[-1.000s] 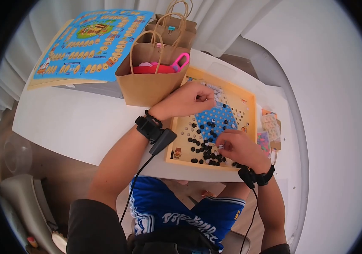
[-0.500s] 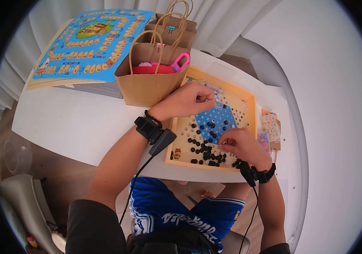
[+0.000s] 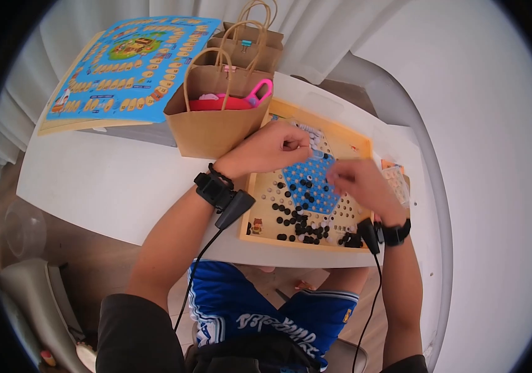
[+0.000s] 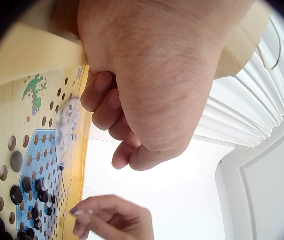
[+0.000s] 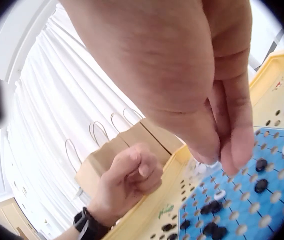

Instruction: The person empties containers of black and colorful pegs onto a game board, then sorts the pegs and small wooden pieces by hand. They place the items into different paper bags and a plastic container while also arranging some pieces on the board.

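A shallow wooden tray (image 3: pixel 308 244) holds a pegboard with a blue hexagon (image 3: pixel 297 175) printed with lines and holes. Black pieces (image 5: pixel 261 186) and a few white ones are scattered on it, thickest towards the near edge. Over the hexagon's right part, my right hand (image 3: pixel 368 186) pinches a small white piece (image 4: pixel 84 212) between thumb and fingertips. My left hand (image 3: pixel 266 148) hovers by the tray's left wall with fingers curled in and thumb against them; nothing shows in its grip. Just beyond its fingers lies a clear plastic bag of white pieces (image 4: pixel 69 125).
Brown paper bags (image 3: pixel 207 137) with handles stand left of the tray, the front one holding a red thing (image 3: pixel 216 104) with a pink handle. Behind them to the left lies a blue printed game sheet (image 3: pixel 135 74). Small packets (image 3: pixel 396 180) sit right of the tray.
My right hand has lifted from the cluster of pieces near the tray's front and moved away from me, over the blue hexagon. My left hand stays by the tray's left wall.
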Motion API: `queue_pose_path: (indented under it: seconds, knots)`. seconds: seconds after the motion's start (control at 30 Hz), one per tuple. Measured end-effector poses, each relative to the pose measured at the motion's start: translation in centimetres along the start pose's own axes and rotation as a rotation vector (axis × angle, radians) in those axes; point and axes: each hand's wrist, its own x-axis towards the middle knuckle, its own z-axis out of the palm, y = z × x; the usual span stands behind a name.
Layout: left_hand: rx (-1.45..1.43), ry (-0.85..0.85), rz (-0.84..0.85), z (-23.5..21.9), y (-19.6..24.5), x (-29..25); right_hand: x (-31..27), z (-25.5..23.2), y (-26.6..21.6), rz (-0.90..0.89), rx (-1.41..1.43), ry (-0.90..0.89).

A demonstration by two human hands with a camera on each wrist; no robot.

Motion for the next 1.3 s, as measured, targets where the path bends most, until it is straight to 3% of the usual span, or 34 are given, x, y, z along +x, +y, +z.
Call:
queue_pose_path:
  seconds: [0.07, 0.1, 0.17, 0.3, 0.37, 0.47, 0.97, 1.3]
  knots:
    - [0.004, -0.012, -0.017, -0.1, 0.2, 0.1, 2.0, -0.8, -0.4, -0.053, 0.072, 0.175]
    - [0.007, -0.010, -0.030, -0.1, 0.3, 0.0, 2.7, -0.7, -0.7, -0.051, 0.072, 0.180]
    - [0.013, -0.007, -0.040, 0.0, 0.3, 0.1, 3.8, -0.4, -1.2, -0.286, -0.002, 0.450]
    - [-0.005, 0.019, -0.006, 0.0, 0.3, -0.1, 1.5, 0.3, -0.7, -0.167, -0.078, 0.343]
    - [0.000, 0.016, 0.005, -0.1, 0.4, -0.3, -0.3, 0.8, -0.1, -0.057, -0.153, 0.027]
    - [0.012, 0.022, 0.011, 0.1, 0.2, -0.1, -2.7, 1.8, -0.1, -0.057, -0.182, -0.088]
    - [-0.020, 0.016, -0.025, 0.1, 0.0, 0.1, -4.0, 4.3, 0.6, -0.153, -0.189, -0.018]
    - [-0.017, 0.027, -0.031, 0.1, 0.5, 0.0, -3.6, 4.1, 0.6, -0.118, -0.204, 0.045]
